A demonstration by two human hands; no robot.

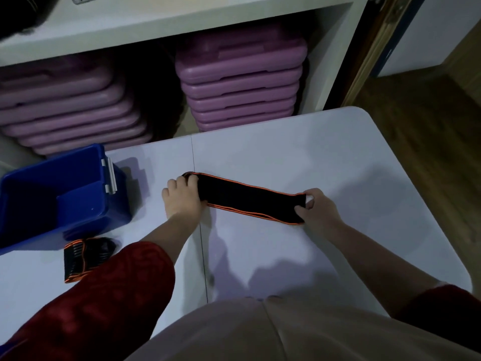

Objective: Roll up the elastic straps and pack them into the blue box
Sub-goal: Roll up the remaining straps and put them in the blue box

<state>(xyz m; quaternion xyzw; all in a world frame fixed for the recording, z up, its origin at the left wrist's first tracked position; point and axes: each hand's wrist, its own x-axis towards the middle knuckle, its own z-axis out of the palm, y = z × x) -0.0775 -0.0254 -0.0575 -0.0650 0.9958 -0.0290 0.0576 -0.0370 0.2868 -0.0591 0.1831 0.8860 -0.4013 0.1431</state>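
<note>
I see the elastic strap (250, 199) lying flat across the middle of the desk (286, 152), stretched between both hands, I'd judge so it rolls evenly. My left hand (182, 198) has its fingers (192, 181) curled over the far-left end; my right hand (318, 208) pinches the right end. The blue box (52, 194) stands open at the left, within reach, with another strap (86, 256) bundled just near of it.

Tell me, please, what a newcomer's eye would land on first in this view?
First, the black strap with orange edges stretched flat across the middle of the white table, the left hand pinning one end and the right hand gripping the other. Next, the open blue box at the table's left, with another strap lying bunched in front of it.
</note>
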